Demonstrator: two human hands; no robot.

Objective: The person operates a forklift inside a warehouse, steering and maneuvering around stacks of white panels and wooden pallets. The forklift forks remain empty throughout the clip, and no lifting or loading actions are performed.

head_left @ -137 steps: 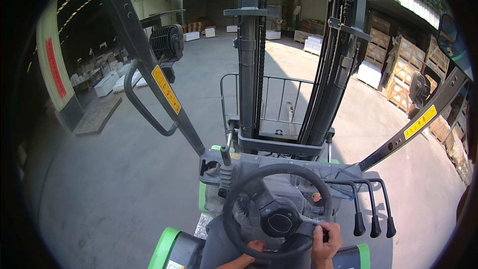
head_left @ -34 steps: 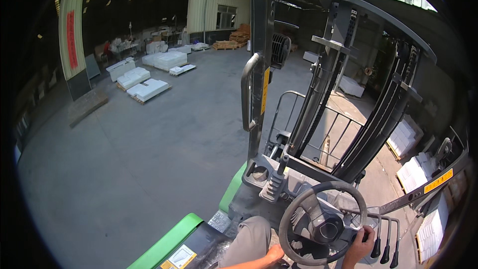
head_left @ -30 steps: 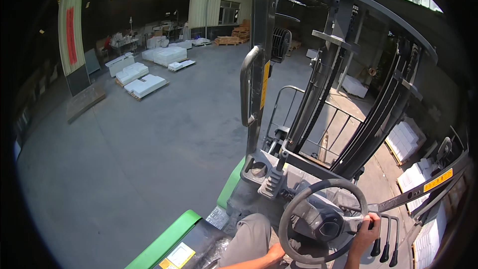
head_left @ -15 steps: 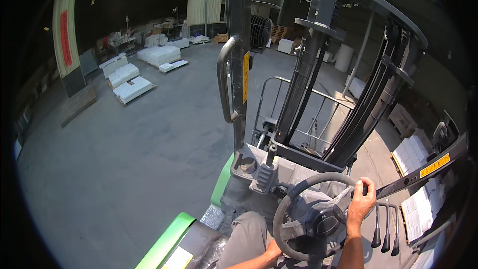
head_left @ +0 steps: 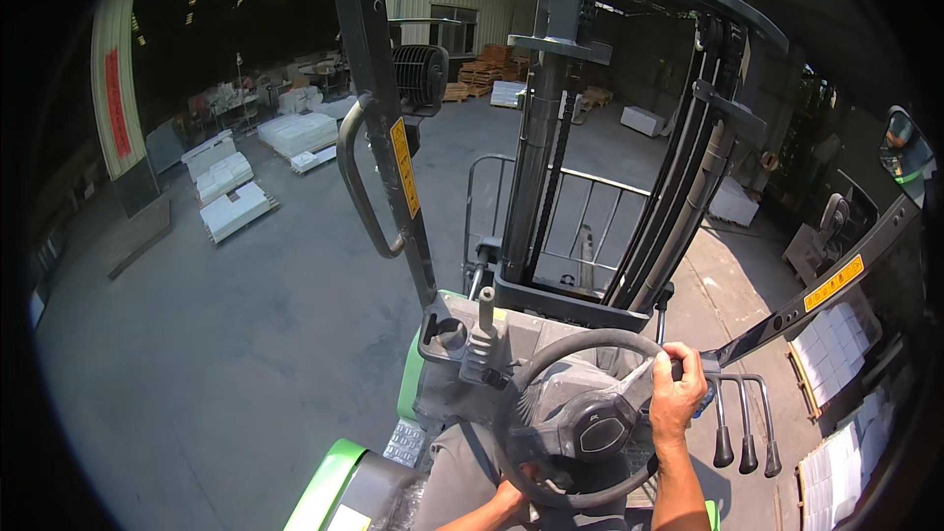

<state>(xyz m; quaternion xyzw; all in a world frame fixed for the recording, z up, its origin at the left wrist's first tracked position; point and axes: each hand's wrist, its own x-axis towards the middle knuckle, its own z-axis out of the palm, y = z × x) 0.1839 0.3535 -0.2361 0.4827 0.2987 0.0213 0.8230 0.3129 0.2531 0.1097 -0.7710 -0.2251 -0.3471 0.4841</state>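
Low in the view, the black steering wheel (head_left: 527, 371) of a forklift stands in front of me, with a dark hub at its middle. My right hand (head_left: 677, 395) is closed around the upper right of its rim, fingers curled over the top. At the lower left of the wheel is my left hand (head_left: 515, 492), partly covered by the rim, with its fingers bent around it. Three black-knobbed levers (head_left: 747, 452) hang just right of my right forearm. A gear lever (head_left: 485, 320) with a ribbed boot rises from the dashboard left of the wheel.
The forklift mast (head_left: 536, 167) and its load backrest (head_left: 615, 192) stand ahead. A grab handle (head_left: 354, 177) is fixed to the left post. White stacks on pallets (head_left: 236, 211) lie at the left; wrapped stacks (head_left: 836, 339) stand close on the right. Wooden pallets (head_left: 482, 74) are piled far ahead.
The mast, dashboard and steering wheel have shifted left in the view, and the mast stands against another part of the background. Both hands stay at the wheel.
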